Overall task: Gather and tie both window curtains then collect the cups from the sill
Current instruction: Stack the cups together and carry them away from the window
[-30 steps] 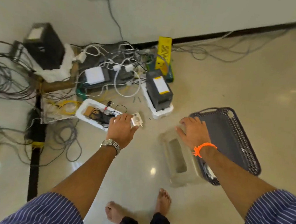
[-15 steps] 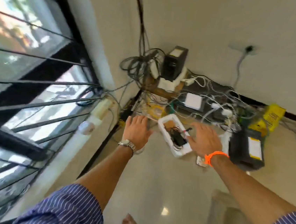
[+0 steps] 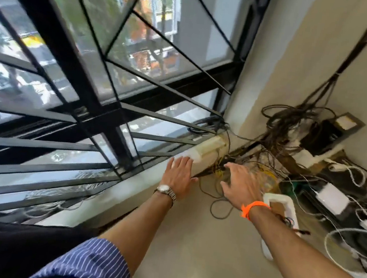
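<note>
Roughly top-left: big window [image 3: 99, 66] with black bars, blurred by motion, taking up most of the view. Below it, pale sill [image 3: 113, 196] running diagonally toward the corner. Shiny beige floor [image 3: 194, 242] lower centre, bare toes at bottom edge. Right side: tangle of cables [image 3: 291, 136] against the wall, with black box [image 3: 327, 136] on white foam, white adapter [image 3: 332, 197], white tray [image 3: 282, 205] partly hidden by right forearm. On the sill near the corner: stacked pale cups [image 3: 208, 148] lying on their side, exact count unclear. Left hand [image 3: 177, 176], watch on wrist, palm down just short of the cups, fingers spread and holding nothing; contact with the sill impossible to tell. Right hand [image 3: 241, 183], orange band on wrist, over the floor and cables beside the sill, fingers apart, empty. Blue striped sleeves at bottom. No curtains visible.
</note>
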A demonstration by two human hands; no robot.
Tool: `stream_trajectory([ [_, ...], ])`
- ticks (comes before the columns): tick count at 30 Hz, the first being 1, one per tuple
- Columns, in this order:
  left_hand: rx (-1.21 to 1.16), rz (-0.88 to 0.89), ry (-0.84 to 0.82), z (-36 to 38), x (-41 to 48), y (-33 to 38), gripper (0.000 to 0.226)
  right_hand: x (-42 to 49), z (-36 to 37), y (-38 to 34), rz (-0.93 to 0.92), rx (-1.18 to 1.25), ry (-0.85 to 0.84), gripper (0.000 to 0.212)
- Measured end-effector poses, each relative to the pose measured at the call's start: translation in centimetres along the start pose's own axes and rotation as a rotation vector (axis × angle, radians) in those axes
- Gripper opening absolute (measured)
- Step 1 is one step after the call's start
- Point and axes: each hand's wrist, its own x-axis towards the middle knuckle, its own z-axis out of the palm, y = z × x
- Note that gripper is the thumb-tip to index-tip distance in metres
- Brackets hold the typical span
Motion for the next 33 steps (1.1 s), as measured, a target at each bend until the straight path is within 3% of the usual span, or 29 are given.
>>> stream_trajectory([
  [8,-0.032,-0.206,-0.035,3.7,2.0,-6.2,0.068,8.2,5.9,-4.3,-0.222,-0.069,-0.115,0.059],
  [17,-0.021,-0.250,-0.047,11.2,7.6,-9.7,0.071,15.9,13.7,-4.5,-0.329,-0.054,-0.202,0.061],
  [23,-0.055,-0.206,-0.131,17.2,10.1,-11.7,0.072,18.9,20.2,-4.3,-0.314,-0.004,-0.248,0.061],
  [33,-0.042,-0.195,-0.104,26.0,13.0,-14.6,0.078,23.3,30.0,-2.7,-0.182,0.081,-0.235,0.066],
])
